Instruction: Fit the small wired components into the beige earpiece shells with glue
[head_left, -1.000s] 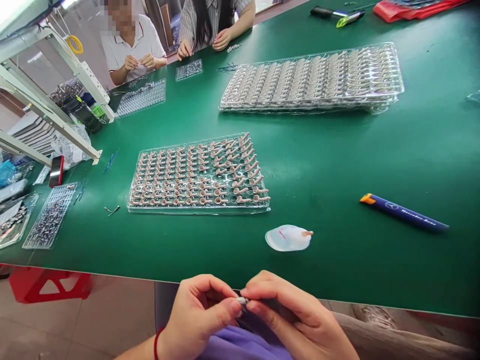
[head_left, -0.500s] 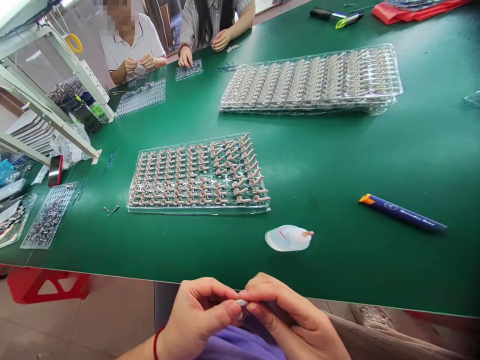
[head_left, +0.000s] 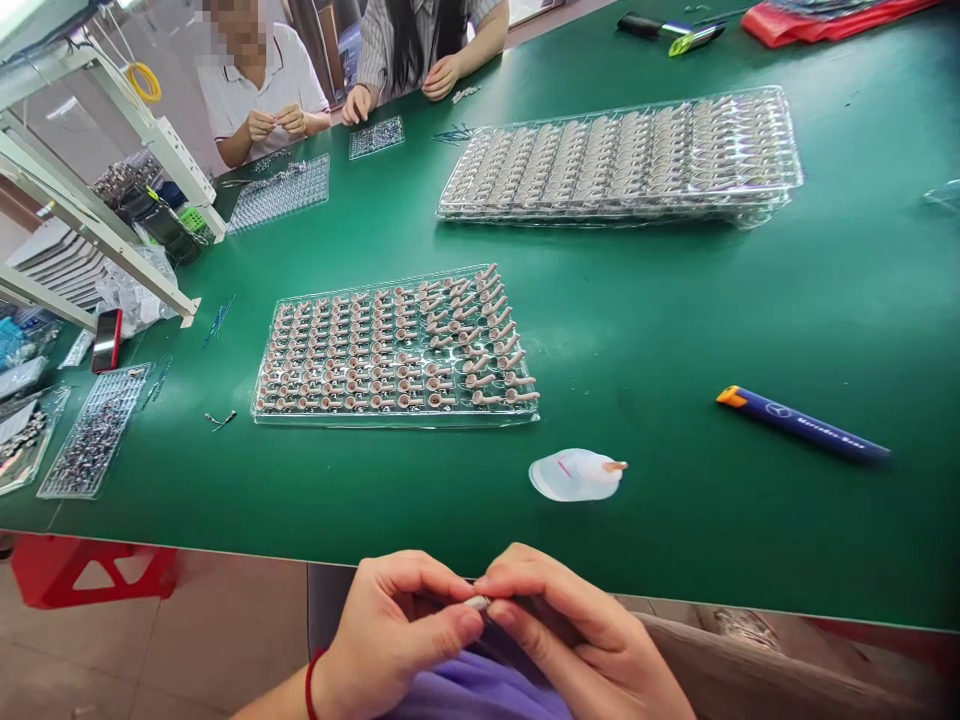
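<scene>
My left hand and my right hand meet below the near edge of the green table, over my lap in purple cloth. Both pinch a tiny pale part between their fingertips; most of it is hidden. A red string circles my left wrist. On the table ahead lies a clear tray filled with rows of small pinkish-beige earbud-shaped parts. Nearer me, to the right, rests a small clear bottle on its side with a beige tip.
A stack of clear trays with similar parts lies farther back. A blue cutter lies at right. Two other people sit at the far left end with small trays. Trays of dark parts, a phone and a white rack stand at left.
My two hands stay pinched together on the small part, shifting only slightly. A far person's hand moved onto the small tray, then off it.
</scene>
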